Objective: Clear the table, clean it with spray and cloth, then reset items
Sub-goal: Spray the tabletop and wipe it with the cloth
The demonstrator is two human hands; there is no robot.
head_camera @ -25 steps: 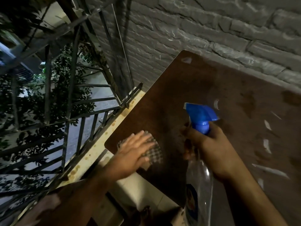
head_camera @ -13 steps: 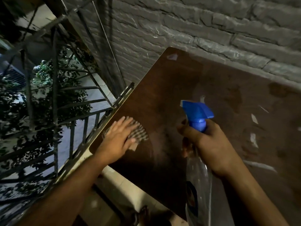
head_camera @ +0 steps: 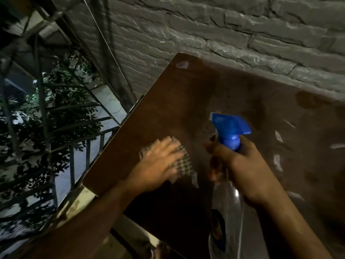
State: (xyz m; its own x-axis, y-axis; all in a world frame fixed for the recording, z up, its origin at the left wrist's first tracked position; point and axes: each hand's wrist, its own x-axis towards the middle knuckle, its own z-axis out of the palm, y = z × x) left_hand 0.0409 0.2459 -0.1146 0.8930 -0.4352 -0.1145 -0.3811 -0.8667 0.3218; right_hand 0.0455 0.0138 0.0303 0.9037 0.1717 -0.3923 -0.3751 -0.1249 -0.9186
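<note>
Left hand (head_camera: pixel 160 161) flat on cloth (head_camera: pixel 183 164); right hand (head_camera: pixel 240 169) grips spray bottle (head_camera: pixel 230 135).

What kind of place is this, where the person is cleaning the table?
Most likely a balcony or outdoor landing of a building, at night. A metal railing runs along the left with tree leaves beyond it, and the brown table stands against a rough brick wall.

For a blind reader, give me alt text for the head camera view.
A left hand presses a checked cloth flat on a dark wooden table, while the right hand grips a blue-topped spray bottle. Behind: brick wall, metal railing.
</note>
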